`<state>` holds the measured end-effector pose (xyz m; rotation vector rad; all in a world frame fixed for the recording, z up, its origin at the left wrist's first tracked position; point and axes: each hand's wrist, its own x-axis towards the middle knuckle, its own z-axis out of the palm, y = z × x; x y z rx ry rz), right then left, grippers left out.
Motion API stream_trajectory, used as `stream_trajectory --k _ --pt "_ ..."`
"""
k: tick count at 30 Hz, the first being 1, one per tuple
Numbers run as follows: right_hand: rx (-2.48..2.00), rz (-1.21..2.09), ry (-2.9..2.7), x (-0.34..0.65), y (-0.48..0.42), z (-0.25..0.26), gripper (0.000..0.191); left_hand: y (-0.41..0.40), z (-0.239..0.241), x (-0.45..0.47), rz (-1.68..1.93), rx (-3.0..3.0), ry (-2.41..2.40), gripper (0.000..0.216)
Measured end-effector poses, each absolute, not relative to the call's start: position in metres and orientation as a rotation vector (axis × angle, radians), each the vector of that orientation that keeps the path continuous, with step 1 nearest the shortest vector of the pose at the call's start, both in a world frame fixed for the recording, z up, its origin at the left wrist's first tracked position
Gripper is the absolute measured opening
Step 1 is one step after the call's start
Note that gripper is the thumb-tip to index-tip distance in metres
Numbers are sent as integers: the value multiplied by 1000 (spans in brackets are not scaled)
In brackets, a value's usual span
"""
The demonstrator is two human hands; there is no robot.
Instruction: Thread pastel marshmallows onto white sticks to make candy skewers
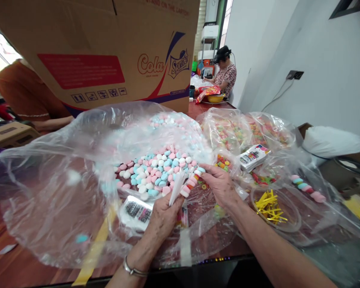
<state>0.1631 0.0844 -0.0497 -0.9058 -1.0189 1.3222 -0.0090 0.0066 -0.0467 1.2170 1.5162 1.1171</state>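
My left hand (165, 214) is closed around a bundle of thin white sticks (177, 187) and the lower end of a candy skewer (191, 185). White marshmallows and red-orange gummy rings are threaded along that skewer. At its upper end my right hand (219, 182) pinches a light blue marshmallow. Behind the hands, pink, white and blue marshmallows (159, 168) lie spread in a large clear plastic bag (57, 192). A stack of printed cards (137, 212) sits left of my left hand. Gummy rings (222, 162) in clear plastic lie beyond my right hand.
A tall cardboard carton (108, 44) stands behind the marshmallows. To the right are yellow twist ties (271, 208) in a round clear container, a finished-looking candy skewer (308, 188) and another card stack (254, 157). One person (226, 74) sits at the far end; another person's arm (54, 123) shows left.
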Motion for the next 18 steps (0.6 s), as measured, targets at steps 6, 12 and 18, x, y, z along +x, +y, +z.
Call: stream_trajectory --k 6,12,18 --pt "-1014 1094 -1370 170 86 -51 32 9 -49 -11 1096 1276 1535 32" --pt "-1009 857 -1627 171 82 -56 35 11 -62 -12 1156 1255 1487 33" --pt "-968 603 -1825 171 77 -58 38 10 -61 -13 1190 1316 1467 34"
